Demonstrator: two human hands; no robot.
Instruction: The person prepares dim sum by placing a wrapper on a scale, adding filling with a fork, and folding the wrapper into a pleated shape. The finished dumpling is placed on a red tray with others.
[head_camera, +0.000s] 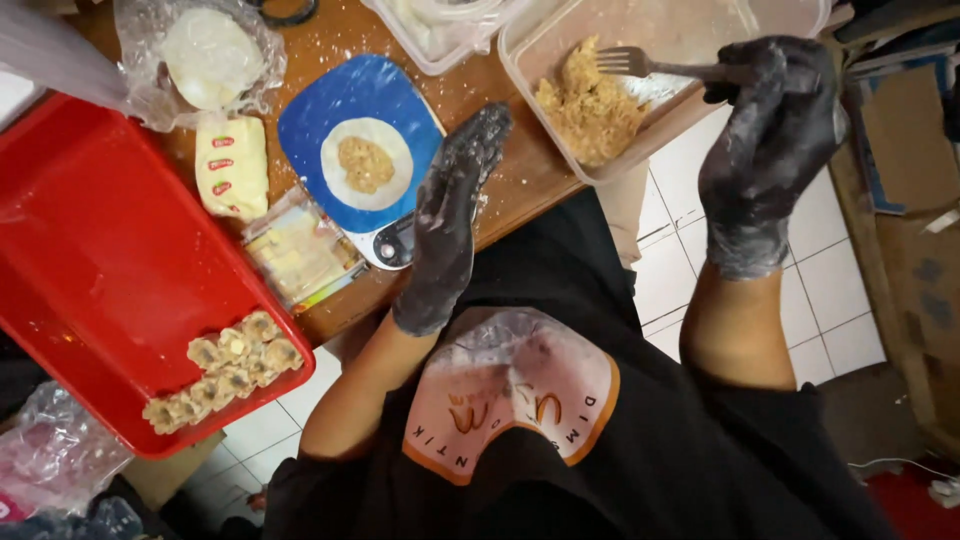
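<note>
Right hand (770, 140), fingers clamped on the fork (640, 65) over the filling tub (600, 110); left hand (455, 205) flat, fingers wide, beside the wrapper (366, 163) mid-frame. Small scoops, centred, seal best.

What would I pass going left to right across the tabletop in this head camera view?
Red tray with shaped dumplings → yellow packet → blue kitchen scale carrying a round wrapper with filling → gloved left hand → clear tub of minced filling → right hand holding a fork.

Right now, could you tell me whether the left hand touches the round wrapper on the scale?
Apart: the head view shows the left hand beside the wrapper, blue scale between.
</note>
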